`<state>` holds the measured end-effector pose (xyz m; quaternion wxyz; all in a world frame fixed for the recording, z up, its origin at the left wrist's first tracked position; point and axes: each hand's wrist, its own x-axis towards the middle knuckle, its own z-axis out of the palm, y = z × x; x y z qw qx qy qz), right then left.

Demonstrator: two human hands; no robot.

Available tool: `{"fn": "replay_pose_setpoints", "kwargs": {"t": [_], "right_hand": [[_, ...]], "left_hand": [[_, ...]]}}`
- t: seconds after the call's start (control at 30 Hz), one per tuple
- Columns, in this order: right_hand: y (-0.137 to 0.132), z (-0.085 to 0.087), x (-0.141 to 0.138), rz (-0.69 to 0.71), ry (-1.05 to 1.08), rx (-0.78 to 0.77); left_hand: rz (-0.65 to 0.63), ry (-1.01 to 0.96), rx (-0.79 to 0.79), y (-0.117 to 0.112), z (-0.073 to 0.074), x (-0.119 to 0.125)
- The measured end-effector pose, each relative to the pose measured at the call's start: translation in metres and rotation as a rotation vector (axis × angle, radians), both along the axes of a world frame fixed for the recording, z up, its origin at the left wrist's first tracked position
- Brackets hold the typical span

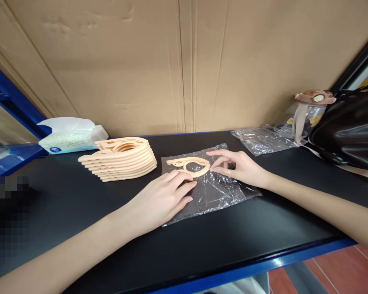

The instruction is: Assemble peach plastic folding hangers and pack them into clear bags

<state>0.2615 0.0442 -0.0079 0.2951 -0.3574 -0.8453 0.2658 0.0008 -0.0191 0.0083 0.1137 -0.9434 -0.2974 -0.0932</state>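
A clear plastic bag [211,196] lies flat on the black table [79,212]. One peach-coloured flat plastic piece [188,165] rests on the bag's far end. My left hand [162,200] lies flat on the bag's near left side, fingers stretched toward the piece. On the right, my right hand [237,165] rests on the bag with its fingertips touching the piece's right edge, fingers slightly spread. A stack of several identical peach pieces [119,159] stands to the left of the bag.
A tissue pack [70,134] sits at the back left. More clear bags [263,139], a lidded bottle [309,110] and a black bag [352,134] are at the back right. Cardboard [184,61] closes off the back. The table's blue front edge [263,265] runs below.
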Motion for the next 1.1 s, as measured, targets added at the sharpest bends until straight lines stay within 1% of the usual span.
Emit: {"fn": "replay_pose_setpoints", "kwargs": {"t": [0.1,0.27,0.37,0.5,0.67,0.77,0.87,0.97,1.03,1.1], "right_hand": [[0.0,0.0,0.0,-0.011,-0.018,0.009],[-0.002,0.002,-0.001,-0.021,-0.038,0.02],[-0.002,0.002,0.0,-0.015,-0.048,0.026],[-0.002,0.004,0.001,-0.047,-0.064,0.031],[-0.003,0.006,0.002,-0.094,-0.079,0.035],[-0.002,0.006,0.002,-0.077,-0.084,0.02],[-0.001,0.006,0.002,-0.044,-0.09,0.008],[-0.001,0.006,0.002,-0.049,-0.084,0.007],[-0.001,0.004,0.002,-0.044,-0.064,-0.003],[-0.001,0.003,0.002,-0.011,-0.029,-0.042]], "left_hand": [[0.012,-0.005,-0.029,-0.001,0.001,0.0],[0.04,0.001,-0.011,-0.003,0.001,0.002],[0.029,-0.001,-0.001,-0.003,0.001,0.002],[0.012,0.025,0.013,-0.002,0.003,0.001],[0.017,0.077,0.083,-0.002,0.004,0.001],[0.041,0.1,0.136,-0.003,0.006,0.0],[0.051,0.055,0.203,-0.002,0.017,-0.005],[0.1,-0.027,0.305,0.003,0.039,-0.015],[0.221,-0.046,0.336,0.008,0.056,-0.026],[0.368,0.01,0.321,0.016,0.07,-0.043]]}}
